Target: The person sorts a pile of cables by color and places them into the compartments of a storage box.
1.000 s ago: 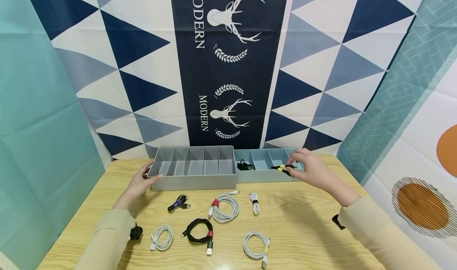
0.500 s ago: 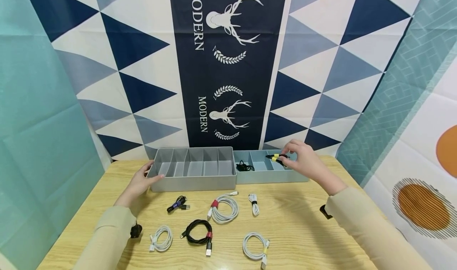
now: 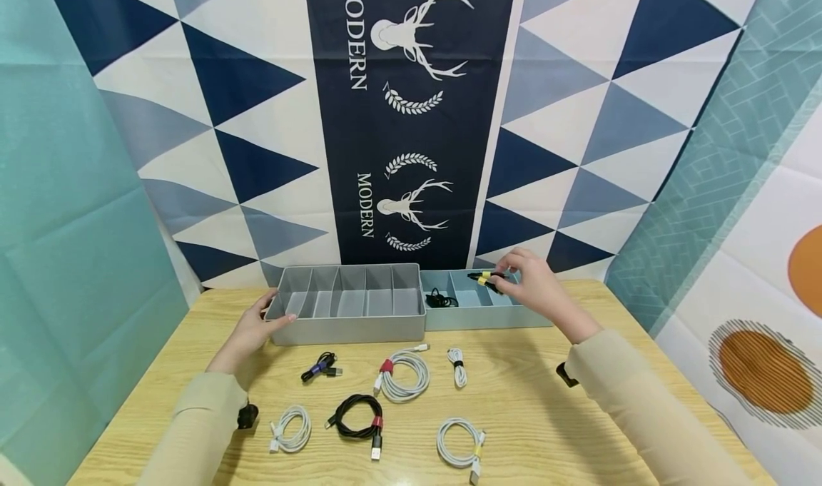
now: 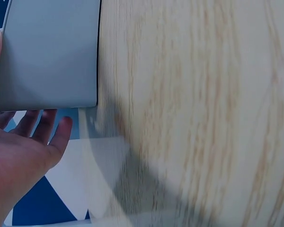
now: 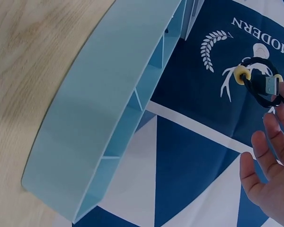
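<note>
My left hand holds the left end of a grey divided box, with the thumb at its front rim and the fingers at its end wall. In the left wrist view the fingertips are partly hidden behind that box. Thumb and fingertips of my right hand pinch a small coiled black USB cable with yellow ties, held over the light-blue divided box. Its metal plug shows in the right wrist view, where the other fingers are spread. A black cable lies in the blue box's leftmost compartment.
On the wooden table lie a black cable with a purple tie, a white cable with a red tie, a small white cable, a black looped cable and white coils nearer the front. A patterned cloth hangs behind.
My right hand has moved left along the blue box with the black cable, from its right end toward its middle compartments. My left hand stays on the grey box.
</note>
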`<action>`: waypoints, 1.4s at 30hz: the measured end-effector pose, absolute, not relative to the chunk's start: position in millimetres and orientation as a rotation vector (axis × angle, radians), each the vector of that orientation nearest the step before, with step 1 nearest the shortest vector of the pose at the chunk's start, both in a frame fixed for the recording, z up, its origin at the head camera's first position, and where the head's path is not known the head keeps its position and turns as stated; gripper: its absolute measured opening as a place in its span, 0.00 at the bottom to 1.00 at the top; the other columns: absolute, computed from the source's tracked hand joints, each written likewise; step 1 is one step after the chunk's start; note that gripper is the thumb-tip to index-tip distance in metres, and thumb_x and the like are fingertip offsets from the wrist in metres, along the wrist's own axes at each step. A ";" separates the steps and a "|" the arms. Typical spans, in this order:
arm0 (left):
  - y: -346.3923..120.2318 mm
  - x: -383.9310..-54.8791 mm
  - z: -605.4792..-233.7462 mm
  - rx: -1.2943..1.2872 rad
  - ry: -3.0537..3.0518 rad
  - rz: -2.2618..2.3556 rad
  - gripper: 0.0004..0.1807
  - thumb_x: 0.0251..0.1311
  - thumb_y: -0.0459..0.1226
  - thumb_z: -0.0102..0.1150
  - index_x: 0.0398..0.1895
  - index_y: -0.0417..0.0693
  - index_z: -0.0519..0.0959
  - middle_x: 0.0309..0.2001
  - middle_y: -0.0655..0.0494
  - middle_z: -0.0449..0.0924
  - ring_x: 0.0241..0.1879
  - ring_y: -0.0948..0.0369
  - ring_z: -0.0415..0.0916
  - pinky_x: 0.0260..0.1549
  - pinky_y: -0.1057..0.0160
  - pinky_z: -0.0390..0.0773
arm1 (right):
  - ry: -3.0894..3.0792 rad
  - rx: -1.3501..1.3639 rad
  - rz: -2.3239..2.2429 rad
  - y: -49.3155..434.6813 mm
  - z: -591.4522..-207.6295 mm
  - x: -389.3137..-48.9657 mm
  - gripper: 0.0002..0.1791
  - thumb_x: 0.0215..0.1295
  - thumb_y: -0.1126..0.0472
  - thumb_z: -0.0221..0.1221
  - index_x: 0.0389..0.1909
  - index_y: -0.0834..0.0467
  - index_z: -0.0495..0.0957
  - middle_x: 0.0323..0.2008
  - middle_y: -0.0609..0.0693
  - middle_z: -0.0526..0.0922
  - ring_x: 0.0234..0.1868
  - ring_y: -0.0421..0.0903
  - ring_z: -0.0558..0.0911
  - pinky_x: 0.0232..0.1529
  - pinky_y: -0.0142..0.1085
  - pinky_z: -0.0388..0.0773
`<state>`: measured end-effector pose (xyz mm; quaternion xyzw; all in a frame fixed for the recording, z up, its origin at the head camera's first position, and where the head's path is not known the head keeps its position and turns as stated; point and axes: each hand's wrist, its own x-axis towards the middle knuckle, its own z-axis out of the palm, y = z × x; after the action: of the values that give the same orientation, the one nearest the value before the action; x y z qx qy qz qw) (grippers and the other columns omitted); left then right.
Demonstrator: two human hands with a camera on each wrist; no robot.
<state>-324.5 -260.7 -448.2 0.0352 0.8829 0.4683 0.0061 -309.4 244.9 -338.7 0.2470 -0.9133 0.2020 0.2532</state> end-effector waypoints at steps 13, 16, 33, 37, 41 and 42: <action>-261.5 -326.3 -449.0 0.109 2.742 1.499 0.50 0.51 0.54 0.57 0.70 0.49 0.40 0.67 0.37 0.44 0.62 0.41 0.52 0.53 0.45 0.64 | -2.510 0.583 0.647 233.8 -357.1 -325.3 0.06 0.52 0.60 0.62 0.29 0.57 0.78 0.30 0.49 0.75 0.32 0.46 0.73 0.34 0.39 0.72; -260.6 -326.3 -448.2 0.111 2.739 1.513 0.48 0.53 0.52 0.57 0.70 0.49 0.41 0.67 0.37 0.45 0.61 0.41 0.54 0.52 0.46 0.65 | -2.520 0.563 0.658 233.1 -362.6 -329.5 0.06 0.52 0.60 0.62 0.29 0.57 0.77 0.30 0.49 0.75 0.32 0.46 0.73 0.34 0.39 0.72; -259.5 -323.4 -446.7 0.082 2.728 1.506 0.48 0.53 0.53 0.57 0.70 0.53 0.40 0.68 0.38 0.44 0.62 0.41 0.53 0.50 0.48 0.68 | -2.604 0.486 0.631 235.4 -389.7 -350.2 0.07 0.53 0.57 0.61 0.30 0.56 0.77 0.31 0.48 0.74 0.32 0.46 0.71 0.33 0.38 0.70; -258.6 -322.6 -445.9 0.074 2.721 1.505 0.49 0.53 0.53 0.56 0.70 0.53 0.39 0.68 0.38 0.43 0.62 0.41 0.52 0.50 0.48 0.68 | -2.607 0.478 0.641 237.1 -395.9 -353.5 0.07 0.53 0.57 0.61 0.29 0.56 0.77 0.30 0.48 0.74 0.31 0.46 0.70 0.32 0.37 0.68; -258.5 -322.8 -445.8 0.079 2.726 1.511 0.48 0.54 0.51 0.57 0.70 0.52 0.40 0.68 0.38 0.44 0.61 0.41 0.53 0.51 0.48 0.67 | -2.595 0.482 0.660 238.4 -400.5 -355.4 0.06 0.53 0.58 0.61 0.29 0.56 0.77 0.29 0.48 0.74 0.29 0.46 0.69 0.31 0.37 0.67; -258.6 -322.9 -445.9 0.083 2.725 1.517 0.48 0.54 0.51 0.57 0.70 0.52 0.40 0.67 0.38 0.44 0.61 0.41 0.53 0.51 0.48 0.67 | -2.590 0.483 0.665 238.6 -401.5 -356.0 0.06 0.52 0.58 0.61 0.28 0.56 0.77 0.29 0.48 0.74 0.29 0.45 0.69 0.31 0.37 0.67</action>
<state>-322.9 -258.6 -445.9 0.0266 0.8733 0.4863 0.0107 -356.0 238.6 -401.5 0.1738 -0.9318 0.2391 0.2106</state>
